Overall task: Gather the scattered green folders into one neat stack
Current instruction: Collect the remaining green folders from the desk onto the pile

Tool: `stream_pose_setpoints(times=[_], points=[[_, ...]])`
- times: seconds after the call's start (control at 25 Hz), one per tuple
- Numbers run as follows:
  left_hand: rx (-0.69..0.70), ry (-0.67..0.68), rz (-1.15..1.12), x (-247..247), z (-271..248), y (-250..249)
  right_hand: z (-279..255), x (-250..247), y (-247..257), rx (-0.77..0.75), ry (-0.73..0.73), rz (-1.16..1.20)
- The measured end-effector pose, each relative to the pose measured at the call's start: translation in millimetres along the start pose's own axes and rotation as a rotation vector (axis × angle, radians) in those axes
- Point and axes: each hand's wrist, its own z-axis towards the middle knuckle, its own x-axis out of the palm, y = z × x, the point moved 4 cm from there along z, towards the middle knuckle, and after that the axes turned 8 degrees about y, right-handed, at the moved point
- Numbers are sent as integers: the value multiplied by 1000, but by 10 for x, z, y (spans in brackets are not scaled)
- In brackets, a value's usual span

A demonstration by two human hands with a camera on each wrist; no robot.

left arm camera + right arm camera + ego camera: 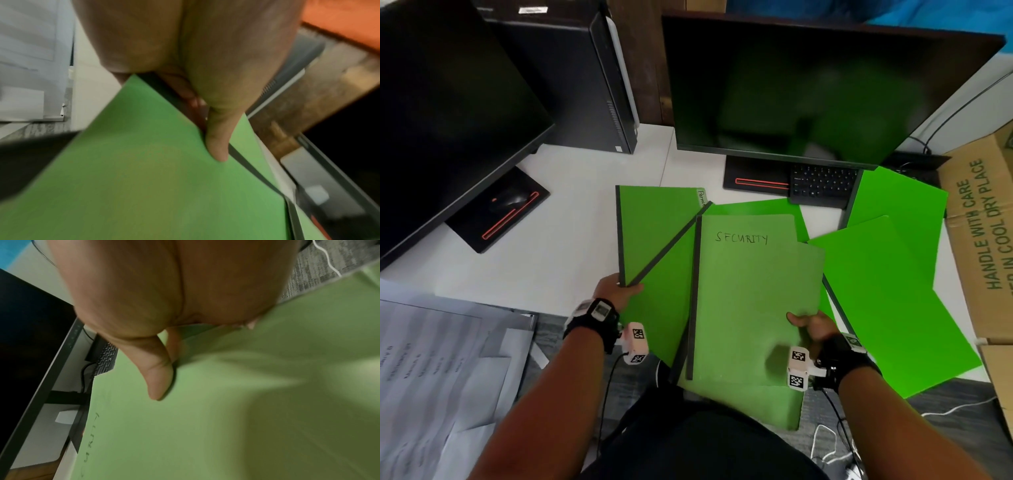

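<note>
Left hand (619, 291) pinching fanned folders (654, 246); right hand (813, 329) pinching SECURITY folder (750, 291), centre frame. Risking slippage, grip being corner-only, covers splaying.

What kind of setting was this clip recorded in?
Most likely an office desk: two dark monitors, a desktop computer tower, a keyboard, and green folders spread over the white desktop.
</note>
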Motion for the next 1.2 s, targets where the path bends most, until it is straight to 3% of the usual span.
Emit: stream_pose_setpoints(times=[0.16, 0.32, 0.4, 0.52, 0.64, 0.8, 0.96, 1.08, 1.2], points=[[99, 9, -311, -504, -171, 258, -150, -226, 100, -66, -39, 139], [122, 33, -480, -1053, -447, 434, -318, -523, 172, -146, -140, 171], [139, 60, -537, -1102, -575, 361, -409, -516, 251, -171, -160, 152], [183, 180, -584, -711, -643, 56, -448, -211, 438, -220, -85, 120], [273, 264, -348, -48, -562, -256, -394, 235, 571, -225, 31, 117], [338, 97, -37, 436, -643, -499, -403, 536, 647, -169, 56, 313], [326, 182, -227, 526, -634, -450, -595, 555, 691, -149, 42, 318], [319, 240, -377, 520, -644, -487, -557, 555, 690, -253, 167, 324], [244, 314, -520, 446, -627, -450, -402, 489, 612, -305, 125, 93]])
